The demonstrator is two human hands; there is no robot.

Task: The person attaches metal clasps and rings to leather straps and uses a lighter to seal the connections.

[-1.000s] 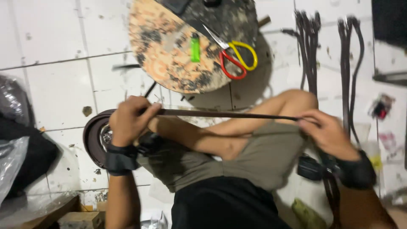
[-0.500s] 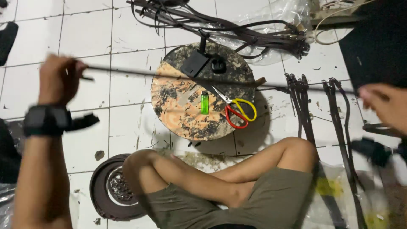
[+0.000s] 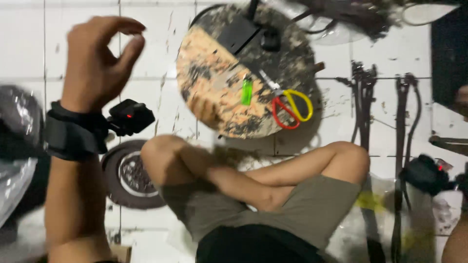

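Observation:
My left hand is raised at the upper left, fingers curled with thumb and forefinger slightly apart, and I see nothing in it. A black strap with a small camera wraps its wrist. Only a blurred sliver of my right hand shows at the right edge, above its black wrist camera. I cannot make out its grip. Ahead of my crossed legs lies a round worn wooden board carrying scissors with red and yellow handles and a green lighter.
Dark straps lie in rows on the white tiled floor at the right. A black round wheel-like disc rests by my left knee. A tangle of dark cords sits beyond the board. Plastic bags lie at the far left.
The thin dark strip stretched between both hands is no longer visible. My left hand has loosened and lifted. My right hand has slid mostly out of frame to the right.

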